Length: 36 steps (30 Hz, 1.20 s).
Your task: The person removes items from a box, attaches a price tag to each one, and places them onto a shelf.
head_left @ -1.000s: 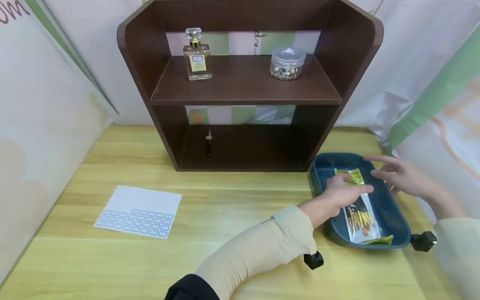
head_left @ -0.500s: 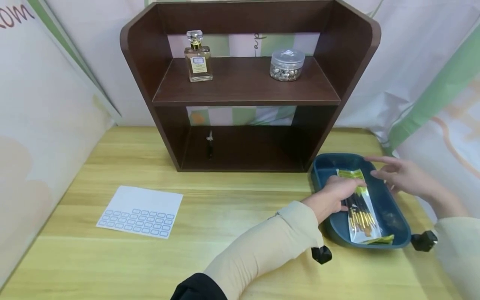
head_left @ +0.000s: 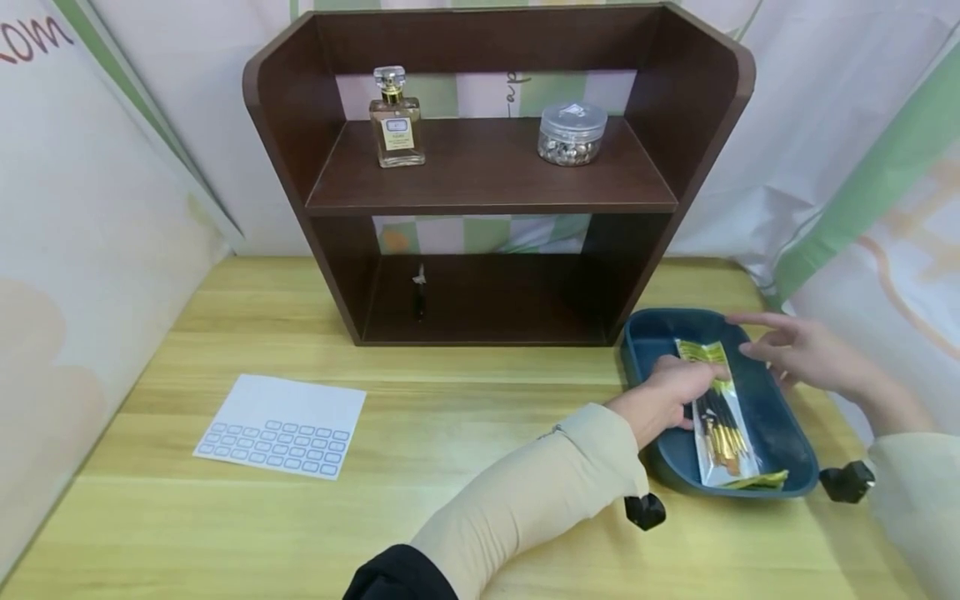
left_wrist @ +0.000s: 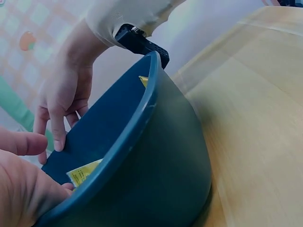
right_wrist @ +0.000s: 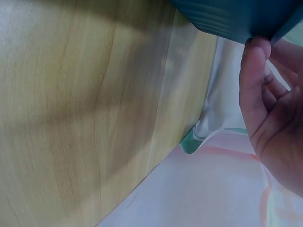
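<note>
A clear packet of brushes (head_left: 722, 425), with gold and black parts and a yellow-green top, lies in a dark blue plastic bin (head_left: 783, 429). My left hand (head_left: 672, 390) reaches over the bin's near-left side and grips the packet across its upper part, thumb over the top. Its other fingers are mostly hidden, and in the left wrist view they drop behind the rim beside the yellow packet end (left_wrist: 85, 172). At the bin's right rim, my right hand (head_left: 813, 354) pinches the edge. The right wrist view has its thumb (right_wrist: 254, 71) against the bin's outside.
A dark brown two-tier shelf (head_left: 491, 207) stands behind. It holds a perfume bottle (head_left: 397, 133), a clear lidded jar (head_left: 572, 133) of silvery pieces and a slim black pen-like object (head_left: 419, 296). A sheet of blue-bordered labels (head_left: 281, 425) lies on the table's left.
My left hand has moved slightly right and down onto the packet, its raised thumb coming down over it. The right hand keeps its place on the rim. The view has shifted slightly.
</note>
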Available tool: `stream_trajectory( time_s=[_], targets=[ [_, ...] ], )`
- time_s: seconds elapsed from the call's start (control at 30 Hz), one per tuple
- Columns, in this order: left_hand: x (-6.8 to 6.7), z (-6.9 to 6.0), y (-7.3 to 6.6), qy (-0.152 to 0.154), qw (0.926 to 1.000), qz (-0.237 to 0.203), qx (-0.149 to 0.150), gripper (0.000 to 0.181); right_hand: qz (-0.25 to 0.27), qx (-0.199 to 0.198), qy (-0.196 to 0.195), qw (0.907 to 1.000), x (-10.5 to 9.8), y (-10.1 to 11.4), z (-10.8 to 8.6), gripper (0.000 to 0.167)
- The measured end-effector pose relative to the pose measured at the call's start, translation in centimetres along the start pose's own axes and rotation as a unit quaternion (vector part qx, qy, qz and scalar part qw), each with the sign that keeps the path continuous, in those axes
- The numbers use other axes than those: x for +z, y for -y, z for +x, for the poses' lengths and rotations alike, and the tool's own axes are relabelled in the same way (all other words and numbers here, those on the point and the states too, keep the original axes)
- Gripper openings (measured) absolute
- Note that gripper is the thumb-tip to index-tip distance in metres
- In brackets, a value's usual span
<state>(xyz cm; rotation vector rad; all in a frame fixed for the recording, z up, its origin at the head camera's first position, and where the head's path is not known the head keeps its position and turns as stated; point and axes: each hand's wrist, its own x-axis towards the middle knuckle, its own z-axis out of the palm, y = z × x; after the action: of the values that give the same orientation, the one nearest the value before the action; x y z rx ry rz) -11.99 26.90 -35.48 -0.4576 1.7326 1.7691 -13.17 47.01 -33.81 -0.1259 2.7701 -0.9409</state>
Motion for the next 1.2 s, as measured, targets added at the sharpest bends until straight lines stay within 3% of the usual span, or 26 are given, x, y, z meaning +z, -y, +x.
stream_trajectory(
  time_s=[0.27,0.67,1.2],
  targets=[
    [0.3,-0.6,0.4,-0.001,0.9988,-0.046,0.018,0.023,-0.006,0.013,0.013,0.9998,-0.1,0.4,0.1,0.050],
    [1.1,-0.5,0.9,-0.049,0.9956,-0.063,0.050,0.043,-0.015,0.020,0.021,0.9995,-0.1,0.5,0.2,0.051],
    [0.9,-1.4,0.8,-0.053,0.9877,-0.127,0.075,0.045,-0.009,0.009,0.017,0.9998,-0.2,0.6,0.1,0.050]
  ],
)
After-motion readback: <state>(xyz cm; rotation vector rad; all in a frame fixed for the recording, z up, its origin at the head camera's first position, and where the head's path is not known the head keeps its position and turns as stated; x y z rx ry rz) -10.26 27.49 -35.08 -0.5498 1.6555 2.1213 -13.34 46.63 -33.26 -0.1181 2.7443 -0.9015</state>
